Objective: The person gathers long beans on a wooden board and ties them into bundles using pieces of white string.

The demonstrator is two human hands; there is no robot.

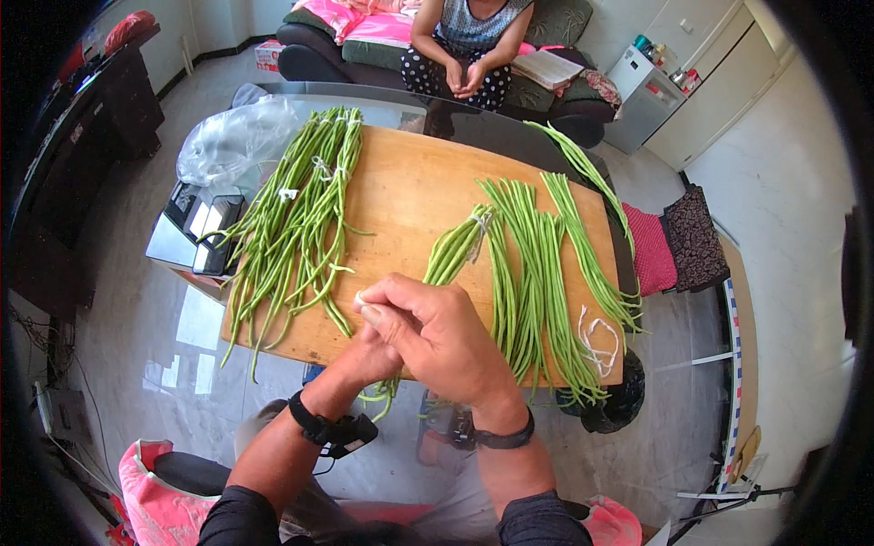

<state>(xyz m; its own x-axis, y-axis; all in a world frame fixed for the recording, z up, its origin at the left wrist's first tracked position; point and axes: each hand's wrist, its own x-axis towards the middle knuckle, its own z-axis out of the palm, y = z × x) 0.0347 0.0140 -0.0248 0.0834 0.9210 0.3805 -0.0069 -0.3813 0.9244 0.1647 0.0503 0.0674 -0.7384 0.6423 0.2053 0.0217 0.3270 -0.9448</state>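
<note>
My right hand (428, 337) is closed at the middle of the wooden board (391, 159), a small white bit, like string, between thumb and forefinger. My left hand (369, 355) lies beneath it, its fingers hidden. Just behind and under my hands lies a tied bundle of long green beans (448, 250), ends dangling over the near edge. To its right are loose rows of beans (537, 282) and a loop of white string (596, 350). Several tied bean bundles (291, 209) fill the board's left side. Another few strands (592, 168) lie at the back right corner.
A clear plastic bag (228, 146) lies at the back left, above a dark device (218, 232). Beyond the table a person (464, 55) sits on a sofa, hands together. A dark cabinet (73, 182) stands left, a pink cushioned seat (651, 246) right, a black bag (614, 405) under the right corner.
</note>
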